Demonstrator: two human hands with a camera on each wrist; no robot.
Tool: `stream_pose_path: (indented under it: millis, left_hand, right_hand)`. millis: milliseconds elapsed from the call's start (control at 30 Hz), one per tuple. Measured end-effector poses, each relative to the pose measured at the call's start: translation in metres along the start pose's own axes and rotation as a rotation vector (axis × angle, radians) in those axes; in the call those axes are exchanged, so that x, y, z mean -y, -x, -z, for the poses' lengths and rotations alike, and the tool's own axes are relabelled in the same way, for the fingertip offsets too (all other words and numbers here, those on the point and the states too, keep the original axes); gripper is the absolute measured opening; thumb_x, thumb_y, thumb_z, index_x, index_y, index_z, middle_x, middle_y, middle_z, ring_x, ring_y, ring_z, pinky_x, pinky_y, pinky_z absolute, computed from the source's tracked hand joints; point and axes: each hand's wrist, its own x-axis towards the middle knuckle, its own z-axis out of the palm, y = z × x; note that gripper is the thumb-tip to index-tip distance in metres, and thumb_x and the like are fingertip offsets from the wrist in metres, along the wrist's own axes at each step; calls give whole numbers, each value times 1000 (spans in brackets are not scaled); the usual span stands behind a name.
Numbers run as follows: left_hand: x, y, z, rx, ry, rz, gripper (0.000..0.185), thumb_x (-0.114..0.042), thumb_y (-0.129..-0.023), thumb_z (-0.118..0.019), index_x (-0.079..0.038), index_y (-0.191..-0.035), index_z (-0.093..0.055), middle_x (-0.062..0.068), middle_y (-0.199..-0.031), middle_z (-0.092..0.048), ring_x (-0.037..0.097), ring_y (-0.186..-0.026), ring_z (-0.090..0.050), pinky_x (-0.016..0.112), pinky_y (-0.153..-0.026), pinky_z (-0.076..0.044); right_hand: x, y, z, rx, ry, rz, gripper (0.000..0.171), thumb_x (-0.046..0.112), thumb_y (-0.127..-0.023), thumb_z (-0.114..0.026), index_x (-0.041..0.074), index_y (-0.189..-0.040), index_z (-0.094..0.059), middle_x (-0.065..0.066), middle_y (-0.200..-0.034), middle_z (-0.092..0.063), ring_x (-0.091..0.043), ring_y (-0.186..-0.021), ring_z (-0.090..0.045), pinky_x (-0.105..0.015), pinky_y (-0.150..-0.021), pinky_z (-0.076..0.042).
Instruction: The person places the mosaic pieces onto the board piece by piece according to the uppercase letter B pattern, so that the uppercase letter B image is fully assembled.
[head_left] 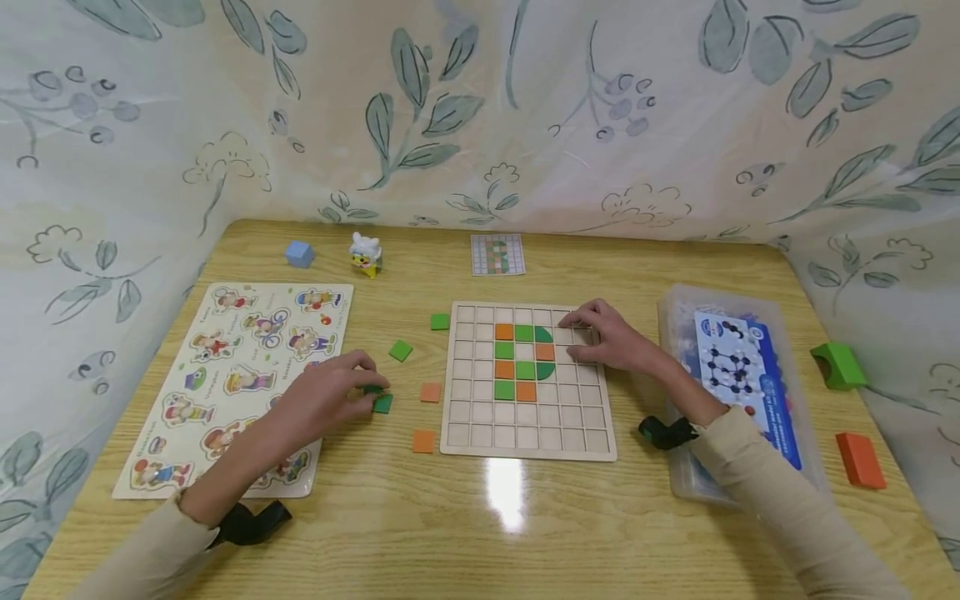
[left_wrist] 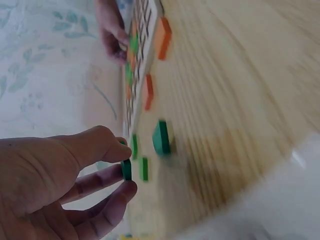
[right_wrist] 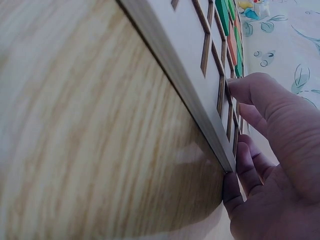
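Gridded board (head_left: 480, 437) lies at the centre of the wooden table (head_left: 375, 525). Left of it is a sports puzzle board (head_left: 258, 352) with picture pieces in its recesses. To its right stands a clear plastic box (head_left: 678, 304) with a molecule label on top; its bluish contents show only dimly through the wall. Ten pieces sit in the grid's cells: four orange squares, four light green squares and two dark green rounded ones, around one bare cell. The right hand (head_left: 611, 337) rests on the board's far right part, fingers relaxed and spread. The left hand (head_left: 330, 392) pinches a dark green piece (left_wrist: 126, 171) between thumb and fingers, above the table. Behind the board is a small printed card (head_left: 498, 255). Loose between the puzzle and grid are two light green squares (head_left: 401, 350), two orange squares (head_left: 423, 442) and another dark green piece (head_left: 382, 405).
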Motion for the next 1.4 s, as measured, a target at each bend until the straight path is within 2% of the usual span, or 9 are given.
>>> stream_pose_path:
  millis: [200, 433, 567, 667, 767, 900, 1400]
  left_hand:
    - [-31, -42, -9, 31, 19, -150, 17, -14, -84, -73, -17, -101, -77, -1, -101, -64, 12, -78, -59, 25, -66, -47]
    - [-84, -95, -24, 143, 63, -290, 19, -13, -88, -69, -17, -105, -75, -1, -104, -63, 11, -87, -58, 24, -73, -48]
    - [-110, -118, -38, 216, 69, -377, 19, -10, -90, -64, -15, -106, -74, 1, -105, -61, 13, -89, -57, 25, -78, -48]
    - [-123, -129, -48, 260, 62, -415, 20, -10, -90, -63, -15, -106, -72, 0, -104, -60, 11, -87, -56, 22, -76, -46]
    - [-130, -137, -57, 276, 49, -427, 22, -10, -89, -63, -16, -108, -72, 0, -103, -60, 10, -86, -54, 19, -73, -44]
    - [-134, -141, -64, 264, 32, -443, 23, -10, -89, -64, -17, -109, -72, 0, -102, -60, 10, -84, -53, 17, -69, -41]
    - [-136, -141, -70, 262, 27, -421, 25, -10, -89, -64, -19, -110, -72, -1, -102, -60, 9, -82, -51, 16, -66, -39]
  right_hand:
    - [0, 0, 2, -3, -8, 6, 38, 15, -89, -70, 6, -124, -60, -18, -118, -45, -28, -107, -42, -48, -93, -38]
    - [-2, -7, 4, -2, -6, -6, 39, 15, -87, -71, 8, -125, -61, -16, -117, -45, -25, -103, -37, -40, -87, -34]
    - [-2, -7, 4, 8, -6, 5, 39, 14, -88, -71, 7, -125, -60, -17, -117, -44, -24, -102, -36, -40, -87, -33]
    - [-3, -6, 4, 8, -10, 7, 39, 14, -88, -70, 6, -125, -60, -17, -118, -44, -25, -103, -36, -41, -87, -33]
    - [-2, -5, 3, 4, -9, 3, 39, 14, -88, -70, 7, -125, -60, -17, -118, -43, -25, -104, -36, -41, -88, -33]
    - [-2, -5, 1, -2, -5, -1, 38, 14, -89, -70, 8, -125, -60, -17, -117, -43, -26, -104, -37, -42, -88, -33]
    - [-3, -2, 0, -6, 6, -6, 39, 14, -88, -70, 7, -125, -60, -18, -119, -44, -27, -106, -38, -43, -89, -34]
